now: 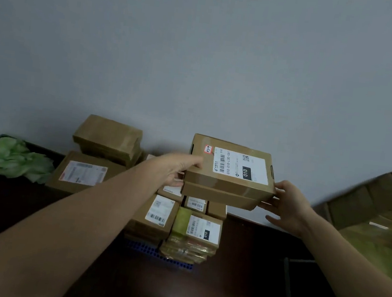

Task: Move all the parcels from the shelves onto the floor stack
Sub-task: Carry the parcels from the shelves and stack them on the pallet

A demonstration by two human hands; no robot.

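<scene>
- Head view is showing a labelled parcel (230, 174), a brown cardboard box with a white label (240, 165) marked 010, being held between both hands over the floor stack (176, 222).
- Left hand (178, 168) is gripping the parcel's left near corner: the thumb is lying on the top face and the fingers (174, 182) are curling underneath.
- Right hand (291, 205) is pinching the right near corner, with the thumb pressing the end face and the other fingers reaching below the box.
- Long axis of the parcel is running left to right between the two hands, top face tipping slightly toward the camera.
- Floor stack is lying directly beneath the parcel and a little nearer the person, against the wall (201, 51), resting on a blue slatted base (153, 253) on the dark floor (250, 264).
- Contact between the parcel's underside and the boxes below cannot be told.
- Judgement: the coming move is calling for a straight lowering, both hands equally near, keeping the box level.
- Also lying nearby: green wrapping (15, 159) at the left and an open carton (367, 204) at the right.
</scene>
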